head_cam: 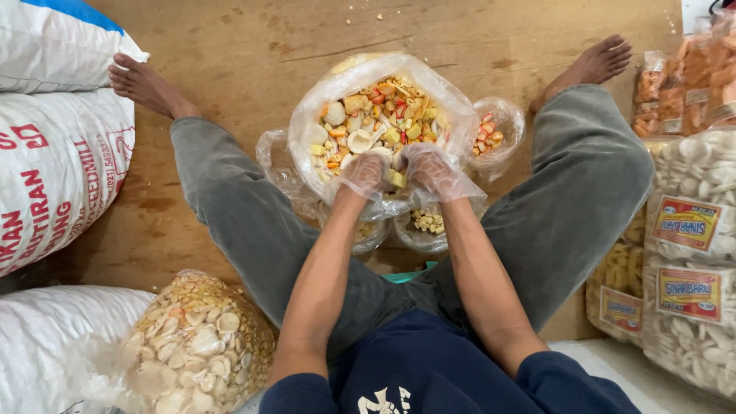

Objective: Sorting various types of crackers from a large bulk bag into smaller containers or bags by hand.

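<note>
We sit on a wooden floor (475, 38) with our legs spread, and between them stands a big clear plastic bag (452, 107) full of mixed crackers (379, 115) in white, yellow, orange and red. Both our hands wear thin see-through plastic gloves. Our left hand (366, 174) sits at the near rim of the bag with its fingers curled in, and our right hand (431, 170) is just beside it, the two almost touching. Each seems to close on a few crackers or on the bag's edge, but the crumpled gloves hide the fingertips, so we cannot tell exactly what either hand grasps; a yellow piece (397, 179) shows between them.

Around the big bag lie smaller clear bags: one on the right with a few red and orange pieces (488, 136), one on the left that looks nearly flat (277, 165), and two near us under our wrists, with pale yellow snacks (428, 221) in the right one.

By our left knee lies a bulging bag of pale round chips (201, 345). White woven sacks (54, 153) are stacked on the far left. On the right, sealed packs of white crackers (694, 253) with labels stand in a pile, with orange snack packs (694, 77) behind them.
</note>
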